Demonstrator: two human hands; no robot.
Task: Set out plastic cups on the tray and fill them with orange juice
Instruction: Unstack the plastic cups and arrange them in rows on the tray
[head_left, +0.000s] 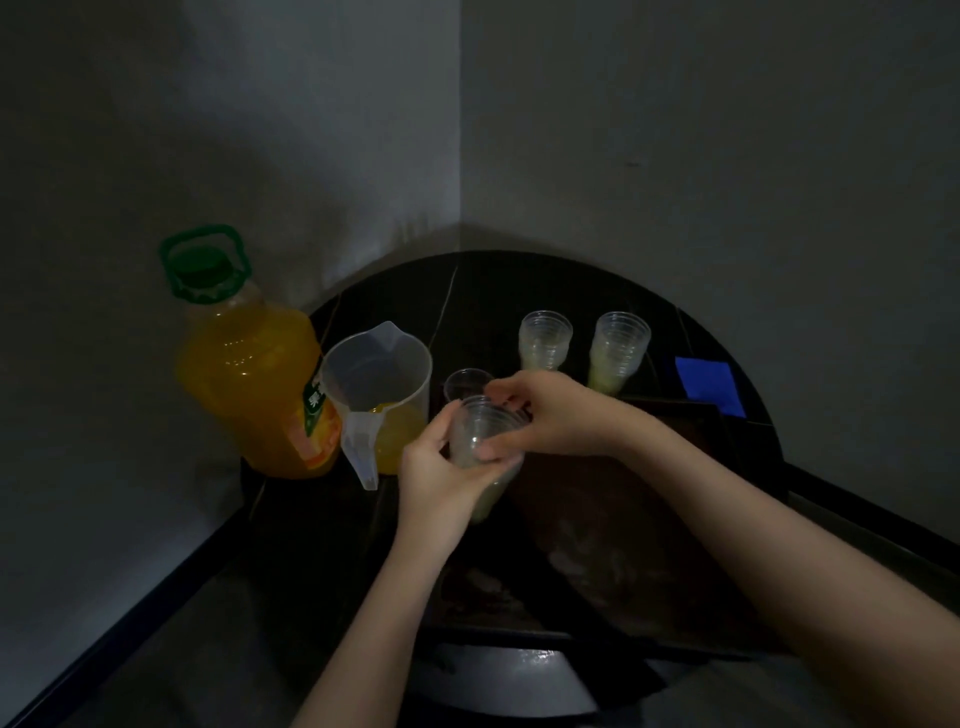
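We grip a tilted stack of cups (480, 452) in our left hand (441, 478) above the tray (649, 519), right hand (550, 415) fingers pinching the rim of its top cup.

Left of frame blocked: juice bottle (249, 374) and jug (379, 395) stand touching. Two cup stacks (545, 340) (618, 351) block upper centre; single cup (467, 383) behind the hands. Tray (649, 545) floor, lower centre-right, open for passage.
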